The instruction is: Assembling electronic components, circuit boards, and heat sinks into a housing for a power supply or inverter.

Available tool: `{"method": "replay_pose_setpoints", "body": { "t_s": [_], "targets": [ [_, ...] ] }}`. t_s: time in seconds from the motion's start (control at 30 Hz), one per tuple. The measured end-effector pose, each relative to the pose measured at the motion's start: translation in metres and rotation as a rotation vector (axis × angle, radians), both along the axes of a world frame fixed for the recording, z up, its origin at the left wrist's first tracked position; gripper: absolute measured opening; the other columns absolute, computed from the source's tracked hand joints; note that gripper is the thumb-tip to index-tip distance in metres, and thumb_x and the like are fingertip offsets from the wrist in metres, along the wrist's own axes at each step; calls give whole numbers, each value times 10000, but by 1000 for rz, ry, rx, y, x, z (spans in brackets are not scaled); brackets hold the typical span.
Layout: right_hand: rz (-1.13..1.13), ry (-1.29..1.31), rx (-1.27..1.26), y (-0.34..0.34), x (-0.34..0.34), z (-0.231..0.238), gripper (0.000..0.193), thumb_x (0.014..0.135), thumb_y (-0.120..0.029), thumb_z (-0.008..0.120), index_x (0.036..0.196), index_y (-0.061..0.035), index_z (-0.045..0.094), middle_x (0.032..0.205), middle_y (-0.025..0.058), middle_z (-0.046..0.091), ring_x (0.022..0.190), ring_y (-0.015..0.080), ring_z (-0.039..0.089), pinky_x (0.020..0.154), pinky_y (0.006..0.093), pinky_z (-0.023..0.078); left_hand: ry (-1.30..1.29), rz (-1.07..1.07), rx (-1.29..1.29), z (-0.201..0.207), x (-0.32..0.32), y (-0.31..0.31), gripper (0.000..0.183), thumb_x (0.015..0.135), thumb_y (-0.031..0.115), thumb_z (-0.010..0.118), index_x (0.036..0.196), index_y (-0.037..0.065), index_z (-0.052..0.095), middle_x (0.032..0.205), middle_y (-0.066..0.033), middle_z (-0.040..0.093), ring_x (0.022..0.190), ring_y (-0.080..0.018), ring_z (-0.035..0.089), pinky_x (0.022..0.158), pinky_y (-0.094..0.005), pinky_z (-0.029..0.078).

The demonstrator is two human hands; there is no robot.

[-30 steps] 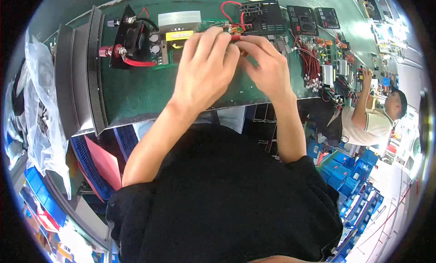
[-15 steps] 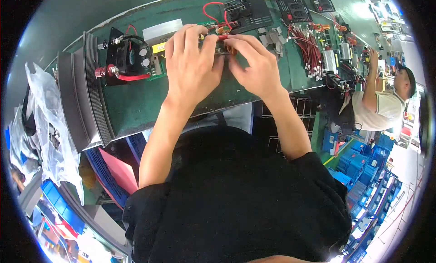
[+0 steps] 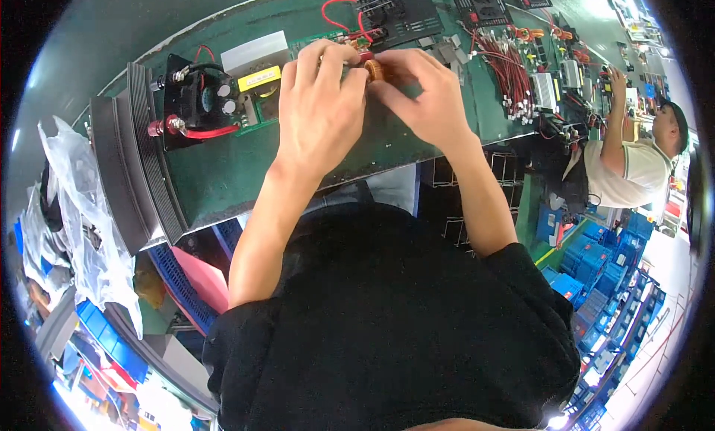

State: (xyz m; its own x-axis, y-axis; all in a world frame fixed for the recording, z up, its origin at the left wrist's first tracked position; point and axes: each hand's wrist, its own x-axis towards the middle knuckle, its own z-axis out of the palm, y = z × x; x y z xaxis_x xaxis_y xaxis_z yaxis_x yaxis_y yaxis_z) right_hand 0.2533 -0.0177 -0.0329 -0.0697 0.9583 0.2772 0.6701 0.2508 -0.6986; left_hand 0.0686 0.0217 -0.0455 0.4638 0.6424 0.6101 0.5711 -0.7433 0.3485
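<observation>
A long green circuit board [image 3: 252, 115] lies on the bench, carrying a yellow-labelled transformer [image 3: 259, 77] and a white metal plate [image 3: 254, 53]. My left hand [image 3: 322, 96] is closed over the board's right end, its fingers curled and hiding the parts beneath. Between my hands an orange copper-wound coil [image 3: 375, 71] shows, standing at that end of the board. My right hand [image 3: 426, 92] pinches at the coil's right side with thumb and forefinger; the fingertips are partly hidden. A red cable [image 3: 333, 7] loops behind, beside a black fan panel [image 3: 402, 18].
Dark finned heatsinks [image 3: 126, 159] stand at the bench's left, near a black end panel with a fan [image 3: 201, 96]. Right of my hands lie grey metal pieces [image 3: 450, 53] and a bundle of dark red wires [image 3: 503, 74]. A co-worker [image 3: 633, 159] stands at the far right.
The copper coil shows more plainly between my hands, and my right fingers have closed in beside it. More of the yellow-labelled transformer is uncovered left of my left hand. The view has shifted slightly.
</observation>
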Motion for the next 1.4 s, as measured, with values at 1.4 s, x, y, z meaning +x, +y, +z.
{"method": "replay_pose_setpoints", "body": {
  "t_s": [1.4],
  "targets": [
    [-61, -175, 199, 4, -17, -13, 341, 705, -30, 744, 1039, -79, 701, 926, 45, 682, 764, 222, 702, 667, 323, 572, 82, 271, -40, 4, -14, 0, 631, 669, 328, 874, 1189, 75, 623, 1368, -188, 464, 1392, -414, 351, 1033, -571, 295]
  ]
}}
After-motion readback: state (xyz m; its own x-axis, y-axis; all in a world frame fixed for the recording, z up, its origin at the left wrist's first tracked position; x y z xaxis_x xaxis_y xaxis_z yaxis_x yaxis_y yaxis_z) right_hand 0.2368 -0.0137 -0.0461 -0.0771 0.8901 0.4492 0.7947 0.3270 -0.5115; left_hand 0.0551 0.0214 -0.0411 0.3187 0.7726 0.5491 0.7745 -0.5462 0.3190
